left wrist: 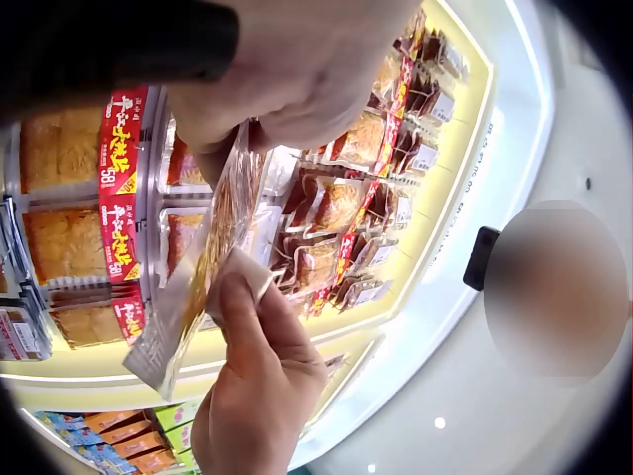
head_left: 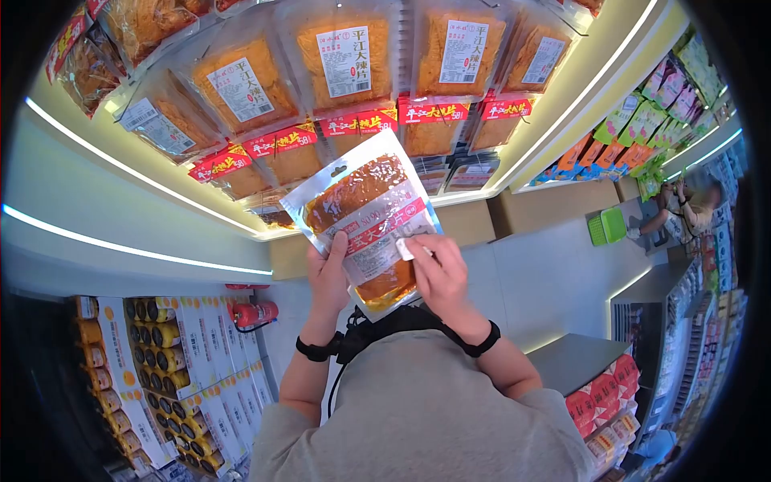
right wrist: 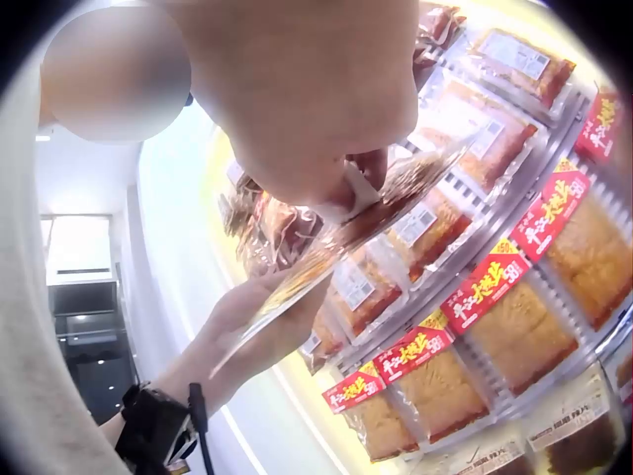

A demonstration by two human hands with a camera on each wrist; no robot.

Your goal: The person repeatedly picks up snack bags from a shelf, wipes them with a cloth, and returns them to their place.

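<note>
A clear-fronted snack packet with reddish-brown flat pieces and a pink-and-white label is held tilted in front of the chest. At its lower left edge the left hand grips it, thumb on the front face. The right hand pinches a small folded white cloth against the packet's front, right of the label text. Seen edge-on in the left wrist view, the packet has the cloth at its face between the right thumb and fingers. In the right wrist view, the right hand partly covers the cloth.
Lit shelves ahead carry rows of large snack packs above red price strips. Stacked cartons and a fire extinguisher stand at left. To the right are a grey-topped counter, a green basket and a seated person.
</note>
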